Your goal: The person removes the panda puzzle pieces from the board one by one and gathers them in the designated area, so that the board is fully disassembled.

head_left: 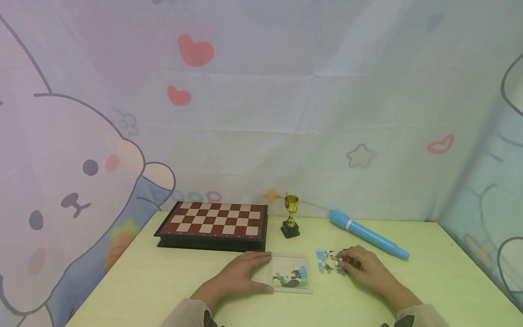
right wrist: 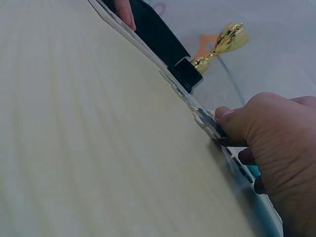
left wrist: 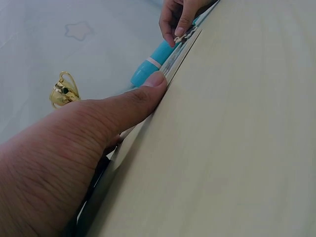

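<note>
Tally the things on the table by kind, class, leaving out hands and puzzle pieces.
Puzzle frame: 1
Checkered board: 1
Gold trophy: 1
Blue pen-shaped thing: 1
Total: 4

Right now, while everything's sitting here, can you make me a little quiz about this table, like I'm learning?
1. Which hand is at the loose puzzle pieces, left or right?
2. Fill in: the gold cup stands between the blue stick and the ____.
3. True or false: the left hand is touching the gold cup.

Key:
1. The right hand.
2. Checkered board.
3. False; the left hand touches the puzzle tray.
</note>
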Motion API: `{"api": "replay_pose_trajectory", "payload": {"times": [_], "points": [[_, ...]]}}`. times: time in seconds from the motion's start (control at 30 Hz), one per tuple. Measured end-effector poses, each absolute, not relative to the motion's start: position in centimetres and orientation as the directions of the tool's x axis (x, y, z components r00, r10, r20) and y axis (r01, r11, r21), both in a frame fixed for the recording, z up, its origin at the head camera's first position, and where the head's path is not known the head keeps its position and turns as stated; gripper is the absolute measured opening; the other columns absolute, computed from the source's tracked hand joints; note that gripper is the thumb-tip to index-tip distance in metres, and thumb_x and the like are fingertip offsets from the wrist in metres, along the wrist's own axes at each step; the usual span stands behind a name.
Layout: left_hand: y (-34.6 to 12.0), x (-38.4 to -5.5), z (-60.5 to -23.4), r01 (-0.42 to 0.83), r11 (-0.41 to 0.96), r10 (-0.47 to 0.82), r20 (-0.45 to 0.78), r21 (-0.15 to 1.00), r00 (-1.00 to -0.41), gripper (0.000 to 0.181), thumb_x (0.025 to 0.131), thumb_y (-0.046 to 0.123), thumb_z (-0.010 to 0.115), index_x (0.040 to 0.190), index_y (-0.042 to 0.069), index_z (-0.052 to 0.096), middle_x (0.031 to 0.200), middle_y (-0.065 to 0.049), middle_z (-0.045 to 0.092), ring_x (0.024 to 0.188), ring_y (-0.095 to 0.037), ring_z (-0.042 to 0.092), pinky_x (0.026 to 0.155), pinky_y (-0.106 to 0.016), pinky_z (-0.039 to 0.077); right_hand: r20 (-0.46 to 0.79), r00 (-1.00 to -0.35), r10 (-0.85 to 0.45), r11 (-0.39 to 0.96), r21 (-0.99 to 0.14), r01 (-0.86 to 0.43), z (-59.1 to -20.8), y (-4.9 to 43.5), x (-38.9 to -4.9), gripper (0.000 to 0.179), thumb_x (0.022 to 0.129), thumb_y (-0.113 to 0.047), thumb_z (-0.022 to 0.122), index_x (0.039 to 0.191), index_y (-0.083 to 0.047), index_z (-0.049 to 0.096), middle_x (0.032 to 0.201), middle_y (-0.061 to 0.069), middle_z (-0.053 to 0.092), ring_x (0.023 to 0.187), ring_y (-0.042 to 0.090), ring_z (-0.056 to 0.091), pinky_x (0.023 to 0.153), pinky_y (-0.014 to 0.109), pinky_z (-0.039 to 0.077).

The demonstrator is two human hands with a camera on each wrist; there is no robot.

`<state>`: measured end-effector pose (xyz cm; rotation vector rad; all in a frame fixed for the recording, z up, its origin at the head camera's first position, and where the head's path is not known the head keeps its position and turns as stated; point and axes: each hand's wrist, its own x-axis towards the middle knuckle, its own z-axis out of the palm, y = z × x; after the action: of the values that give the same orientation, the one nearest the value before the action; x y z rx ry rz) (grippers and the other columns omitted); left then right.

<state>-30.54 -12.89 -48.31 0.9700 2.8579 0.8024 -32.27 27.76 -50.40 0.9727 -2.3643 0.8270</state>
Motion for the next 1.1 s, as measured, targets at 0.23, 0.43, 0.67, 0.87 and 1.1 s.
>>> {"api": "replay_pose_trajectory", "payload": {"times": [0.23,0.43,0.67,0.87,1.1], "points": [[-12.9,-30.6,-48.2,0.570,0.677,0.577,0.146,0.466,-0.804,0.088,0.080,0.071,0.069,0.151,0.024,0.048,0.155,0.007,0.043,0.144,-0.026,0.037,0.114,-0.057,0.030,0.609,-0.631,-0.481,0.561,-0.339,-0.755,-50.3,27.7,-32.2,0.025,0.085,-0.005,0.079,0.107,-0.015,0.073,0.094,-0.014,0.067,0.080,0.002,0.056,0.062,0.021,0.047],[-12.9,-30.7,-48.4,0.588,0.676,0.586,0.160,0.445,-0.794,0.088,0.080,0.073,0.068,0.151,0.024,0.049,0.155,0.008,0.044,0.143,-0.024,0.038,0.114,-0.057,0.029,0.622,-0.600,-0.503,0.541,-0.315,-0.780,-50.2,27.4,-32.2,0.023,0.084,-0.005,0.080,0.104,-0.014,0.073,0.098,-0.008,0.068,0.084,0.009,0.058,0.071,0.023,0.049],[-13.1,-30.9,-48.9,0.606,0.677,0.595,0.174,0.417,-0.785,0.091,0.078,0.078,0.064,0.151,0.028,0.047,0.155,0.009,0.042,0.143,-0.024,0.037,0.114,-0.057,0.029,0.627,-0.595,-0.502,0.541,-0.310,-0.782,-50.1,27.4,-32.2,0.020,0.087,-0.006,0.078,0.105,-0.015,0.073,0.098,-0.009,0.068,0.085,0.008,0.058,0.071,0.023,0.049],[-13.0,-31.0,-49.0,0.613,0.678,0.601,0.173,0.405,-0.780,0.093,0.078,0.079,0.063,0.153,0.027,0.045,0.158,0.010,0.039,0.144,-0.025,0.036,0.114,-0.059,0.028,0.647,-0.595,-0.477,0.526,-0.333,-0.783,-49.7,26.4,-31.8,0.019,0.089,-0.003,0.075,0.105,-0.013,0.071,0.100,-0.007,0.069,0.089,0.005,0.060,0.073,0.025,0.054],[-12.9,-30.8,-48.8,0.623,0.675,0.616,0.162,0.396,-0.771,0.090,0.081,0.077,0.062,0.152,0.025,0.046,0.160,0.009,0.036,0.144,-0.028,0.035,0.114,-0.060,0.026,0.634,-0.575,-0.518,0.484,-0.337,-0.808,-49.7,22.9,-31.4,0.014,0.093,-0.008,0.072,0.105,-0.015,0.070,0.103,-0.009,0.070,0.090,0.005,0.062,0.075,0.029,0.054]]}}
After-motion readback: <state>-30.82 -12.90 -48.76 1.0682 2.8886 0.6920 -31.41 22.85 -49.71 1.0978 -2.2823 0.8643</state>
